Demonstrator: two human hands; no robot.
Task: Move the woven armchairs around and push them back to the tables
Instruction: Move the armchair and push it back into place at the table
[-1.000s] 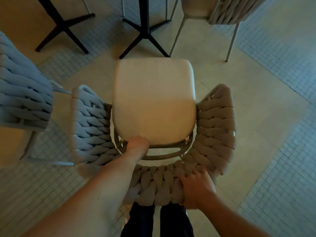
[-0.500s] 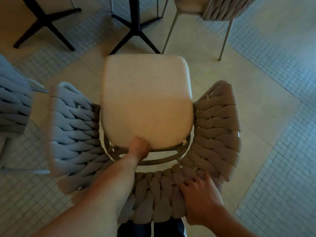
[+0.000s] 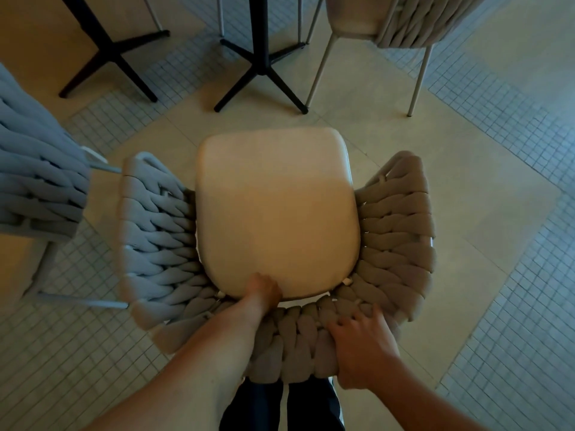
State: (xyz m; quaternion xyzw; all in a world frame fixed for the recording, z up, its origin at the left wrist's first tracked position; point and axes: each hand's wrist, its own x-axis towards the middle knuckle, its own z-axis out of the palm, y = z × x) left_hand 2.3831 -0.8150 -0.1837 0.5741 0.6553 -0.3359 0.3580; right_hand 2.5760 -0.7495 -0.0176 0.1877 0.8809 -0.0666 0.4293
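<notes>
A woven armchair (image 3: 395, 231) with a cream seat cushion (image 3: 277, 213) stands directly below me, facing away toward a black cross-foot table base (image 3: 263, 60). My left hand (image 3: 263, 290) grips the rear edge of the seat at the frame, fingers curled under. My right hand (image 3: 361, 346) lies over the top of the woven backrest, fingers hooked into the weave. My dark trouser legs show behind the backrest.
A second black table base (image 3: 109, 54) stands at the far left. Another woven armchair (image 3: 37, 181) sits close on the left, almost touching my chair's left arm. A third armchair (image 3: 401, 23) with thin pale legs stands at the far right. The floor is tiled.
The chair has slid back toward me, away from the table base, and a wider strip of floor shows in front of the seat. Both hands keep their grips.
</notes>
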